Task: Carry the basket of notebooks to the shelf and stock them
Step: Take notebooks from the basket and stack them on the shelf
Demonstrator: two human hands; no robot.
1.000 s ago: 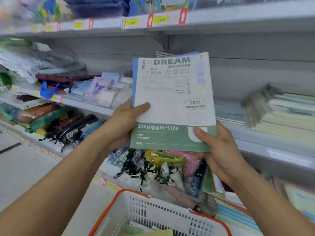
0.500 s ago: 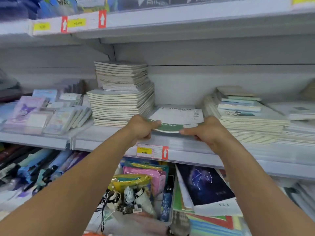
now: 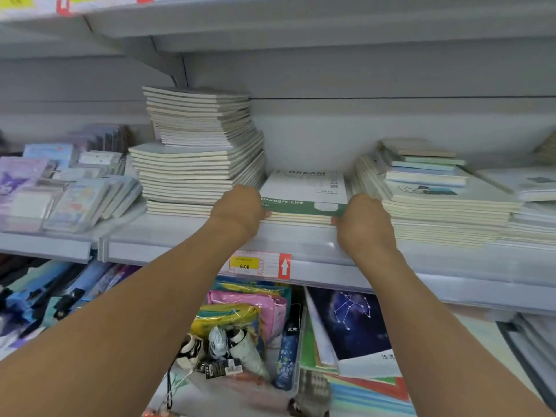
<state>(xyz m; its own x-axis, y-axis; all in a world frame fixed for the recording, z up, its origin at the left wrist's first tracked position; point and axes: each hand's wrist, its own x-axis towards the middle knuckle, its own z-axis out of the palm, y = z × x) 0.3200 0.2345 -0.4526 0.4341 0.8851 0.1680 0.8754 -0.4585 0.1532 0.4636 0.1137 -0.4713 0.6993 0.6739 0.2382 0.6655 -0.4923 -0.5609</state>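
Head view shows your left hand [image 3: 239, 209] and right hand [image 3: 362, 221] each curled on a near corner of the green-and-white notebook [image 3: 304, 192]. It lies flat on a low pile on the shelf [image 3: 180, 236], between two taller stacks.

On the shelf [image 3: 180, 236] a low notebook pile [image 3: 304, 203] lies between a tall stack [image 3: 198, 158] on its left and a wider stack [image 3: 433, 203] on its right. The left hand [image 3: 237, 212] and right hand [image 3: 365, 224] hold its near corners. A price tag [image 3: 258, 264] sits on the shelf's near edge below.
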